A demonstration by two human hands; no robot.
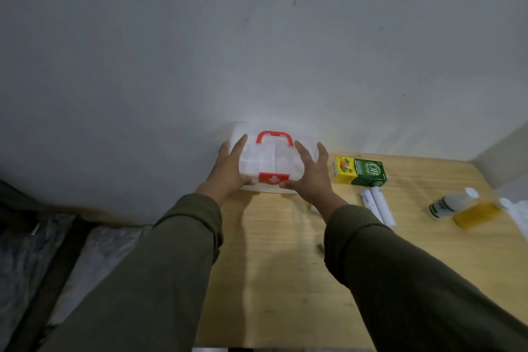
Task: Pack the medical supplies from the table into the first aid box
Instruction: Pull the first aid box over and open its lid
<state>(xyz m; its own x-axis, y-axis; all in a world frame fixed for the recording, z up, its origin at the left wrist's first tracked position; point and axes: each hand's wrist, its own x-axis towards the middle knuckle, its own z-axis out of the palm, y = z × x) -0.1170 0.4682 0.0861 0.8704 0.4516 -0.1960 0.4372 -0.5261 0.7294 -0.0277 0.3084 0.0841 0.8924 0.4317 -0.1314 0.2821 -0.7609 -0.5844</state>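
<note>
Wooden table (281, 280) against grey wall (171, 37)

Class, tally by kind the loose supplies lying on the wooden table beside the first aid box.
Green-and-yellow cardboard carton: 1
White cylindrical rolls: 2
White-capped plastic bottles: 2
Total: 5
White object cut off at right edge: uncounted.

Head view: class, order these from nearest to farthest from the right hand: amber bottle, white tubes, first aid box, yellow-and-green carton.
1. The first aid box, touched by the right hand.
2. The yellow-and-green carton, just to the hand's right.
3. The white tubes, right and nearer the camera.
4. The amber bottle, far right.
</note>
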